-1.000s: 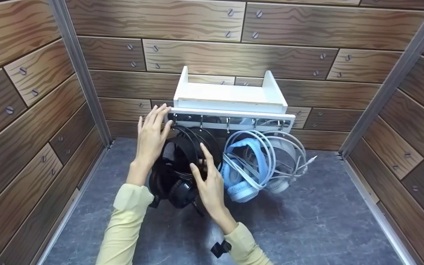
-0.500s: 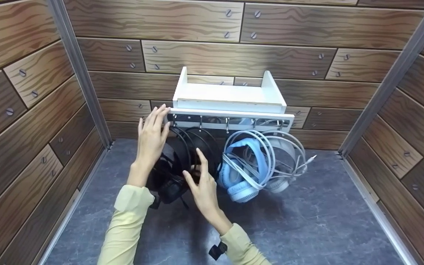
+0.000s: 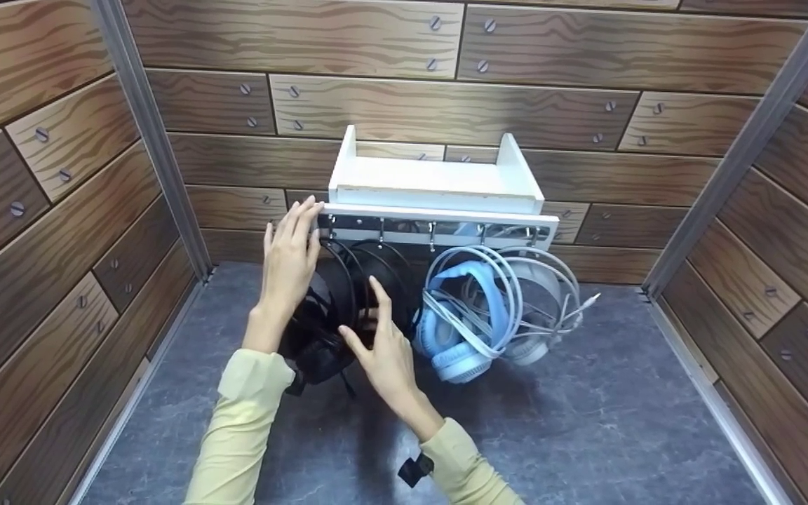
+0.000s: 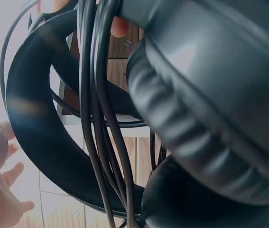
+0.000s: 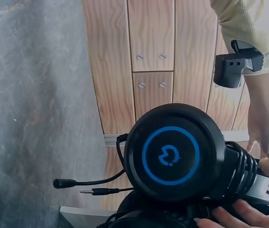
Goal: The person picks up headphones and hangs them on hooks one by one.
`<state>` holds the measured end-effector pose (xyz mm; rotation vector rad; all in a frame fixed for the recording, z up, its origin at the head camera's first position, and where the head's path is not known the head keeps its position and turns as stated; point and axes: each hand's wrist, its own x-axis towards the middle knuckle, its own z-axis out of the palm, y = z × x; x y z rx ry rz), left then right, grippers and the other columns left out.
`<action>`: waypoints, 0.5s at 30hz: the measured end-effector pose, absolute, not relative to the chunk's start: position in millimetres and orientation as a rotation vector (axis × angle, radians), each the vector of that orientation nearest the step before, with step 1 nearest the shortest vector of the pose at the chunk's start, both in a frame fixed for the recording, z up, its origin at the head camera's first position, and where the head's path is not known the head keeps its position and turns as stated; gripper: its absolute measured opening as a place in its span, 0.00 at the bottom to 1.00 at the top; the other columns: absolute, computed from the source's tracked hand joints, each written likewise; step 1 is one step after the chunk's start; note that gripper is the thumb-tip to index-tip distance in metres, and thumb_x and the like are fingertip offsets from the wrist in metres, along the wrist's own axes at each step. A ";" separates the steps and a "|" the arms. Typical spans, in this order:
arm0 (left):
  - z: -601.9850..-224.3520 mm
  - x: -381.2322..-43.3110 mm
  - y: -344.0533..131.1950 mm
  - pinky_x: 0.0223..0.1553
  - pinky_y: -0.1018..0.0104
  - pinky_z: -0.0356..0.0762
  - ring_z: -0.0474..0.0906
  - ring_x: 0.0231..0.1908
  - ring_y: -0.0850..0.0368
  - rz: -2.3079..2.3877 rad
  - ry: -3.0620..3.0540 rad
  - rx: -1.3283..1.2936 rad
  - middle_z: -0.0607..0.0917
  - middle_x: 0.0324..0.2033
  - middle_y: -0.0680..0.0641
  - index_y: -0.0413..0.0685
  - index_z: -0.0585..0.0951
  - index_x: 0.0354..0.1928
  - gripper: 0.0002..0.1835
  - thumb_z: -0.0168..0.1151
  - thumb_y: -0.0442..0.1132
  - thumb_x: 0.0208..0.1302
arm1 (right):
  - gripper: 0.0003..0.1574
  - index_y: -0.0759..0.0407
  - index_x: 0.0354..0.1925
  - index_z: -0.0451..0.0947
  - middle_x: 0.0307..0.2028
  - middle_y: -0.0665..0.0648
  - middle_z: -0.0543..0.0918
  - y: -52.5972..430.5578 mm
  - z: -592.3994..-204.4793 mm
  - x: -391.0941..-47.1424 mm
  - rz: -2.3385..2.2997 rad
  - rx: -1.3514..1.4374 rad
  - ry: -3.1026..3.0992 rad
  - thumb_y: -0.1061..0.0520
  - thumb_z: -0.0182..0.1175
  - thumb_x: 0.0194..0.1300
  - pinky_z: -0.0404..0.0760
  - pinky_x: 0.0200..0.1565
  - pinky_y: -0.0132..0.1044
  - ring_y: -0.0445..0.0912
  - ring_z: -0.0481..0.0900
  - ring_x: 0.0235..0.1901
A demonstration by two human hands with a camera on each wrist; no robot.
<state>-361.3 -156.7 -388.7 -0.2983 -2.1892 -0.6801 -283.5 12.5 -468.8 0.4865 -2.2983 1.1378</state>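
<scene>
A white hook rack (image 3: 439,212) has headphones hanging in a row. My left hand (image 3: 287,266) rests its fingers on the rack's left end, with the thumb lower in front. Below it hangs a black headset (image 3: 320,358), with looped black cables; a blue ring marks its ear cup (image 5: 172,154) in the right wrist view, with a microphone boom (image 5: 94,182) beside it. Against the black headsets, my right hand (image 3: 391,361) has thumb and index finger spread; its other fingers are partly hidden. A second black headset (image 3: 390,270) hangs behind that hand.
Light-blue headphones (image 3: 463,361) and grey headphones (image 3: 534,347) with coiled cables hang to the right. A white shelf (image 3: 425,175) stands behind the rack against the wood-patterned wall. The dark grey tabletop (image 3: 586,421) lies below, bounded by side walls.
The right hand has moved slightly left, and the front black headset has shifted left and a little up with it. The left hand stays at the rack's end.
</scene>
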 end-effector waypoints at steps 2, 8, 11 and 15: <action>-388.9 -361.3 -156.3 0.64 0.39 0.49 0.58 0.66 0.54 -0.667 -2.194 -0.290 0.67 0.64 0.56 0.56 0.70 0.61 0.20 0.49 0.38 0.67 | 0.48 0.36 0.70 0.45 0.41 0.47 0.81 11.2 -467.6 -283.6 1.088 0.488 -2.318 0.36 0.57 0.58 0.78 0.29 0.36 0.37 0.80 0.35; -388.7 -362.2 -155.0 0.64 0.39 0.50 0.59 0.66 0.54 -0.634 -2.198 -0.270 0.67 0.64 0.57 0.57 0.70 0.61 0.21 0.50 0.36 0.66 | 0.45 0.36 0.71 0.45 0.38 0.48 0.81 7.6 -467.8 -285.9 0.924 0.496 -2.331 0.36 0.53 0.61 0.68 0.16 0.31 0.40 0.70 0.17; -388.2 -362.6 -155.1 0.63 0.39 0.51 0.59 0.66 0.56 -0.631 -2.197 -0.258 0.67 0.64 0.58 0.58 0.70 0.60 0.22 0.51 0.34 0.65 | 0.45 0.38 0.71 0.43 0.37 0.50 0.81 6.6 -467.8 -287.7 0.892 0.509 -2.345 0.37 0.52 0.63 0.67 0.16 0.30 0.40 0.69 0.16; -388.2 -363.5 -154.7 0.63 0.39 0.51 0.59 0.65 0.55 -0.643 -2.191 -0.256 0.68 0.63 0.57 0.58 0.70 0.60 0.23 0.52 0.32 0.64 | 0.45 0.39 0.71 0.41 0.35 0.51 0.80 7.4 -467.5 -289.8 0.894 0.523 -2.371 0.36 0.50 0.63 0.68 0.17 0.31 0.41 0.70 0.16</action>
